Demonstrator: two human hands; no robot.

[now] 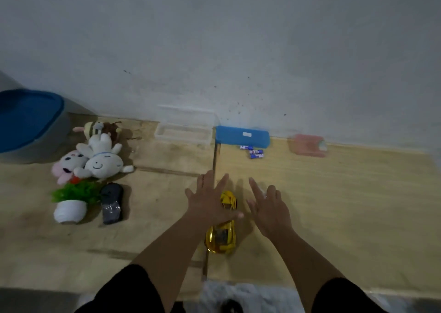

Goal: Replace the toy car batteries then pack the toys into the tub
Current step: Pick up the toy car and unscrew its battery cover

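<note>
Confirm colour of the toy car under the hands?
Shiny gold-yellow toy car, best seen in the head view.

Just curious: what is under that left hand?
The left hand hovers over a gold toy car, covering its middle. Front and rear show; whether the fingers touch it cannot be told.

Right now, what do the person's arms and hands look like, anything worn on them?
Both forearms are bare below short black sleeves. The left hand shows no glove or jewellery. The right hand has a small pale glint on one finger, perhaps a ring; too blurred to confirm.
</note>
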